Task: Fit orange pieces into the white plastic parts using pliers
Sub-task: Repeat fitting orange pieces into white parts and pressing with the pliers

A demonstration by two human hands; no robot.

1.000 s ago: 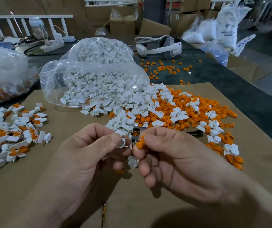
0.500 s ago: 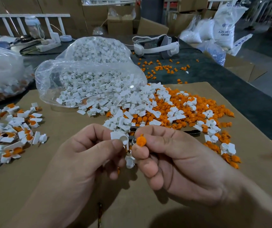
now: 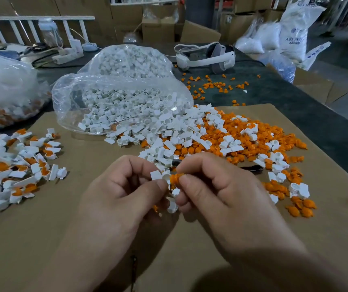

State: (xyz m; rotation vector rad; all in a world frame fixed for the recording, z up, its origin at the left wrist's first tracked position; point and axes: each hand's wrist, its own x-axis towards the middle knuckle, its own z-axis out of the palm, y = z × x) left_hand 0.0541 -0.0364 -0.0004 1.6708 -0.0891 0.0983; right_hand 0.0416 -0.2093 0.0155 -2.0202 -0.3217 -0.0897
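The left hand point(image 3: 126, 192) pinches a white part point(image 3: 160, 177), its round opening facing right. The right hand point(image 3: 215, 186) pinches an orange piece point(image 3: 174, 178) that touches this opening; its long axis seems to point left, into it.

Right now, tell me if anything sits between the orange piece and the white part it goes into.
Nothing visible does. The orange piece, pinched in the right hand, sits right at the opening of the white part held in the left hand, with no gap showing between them.
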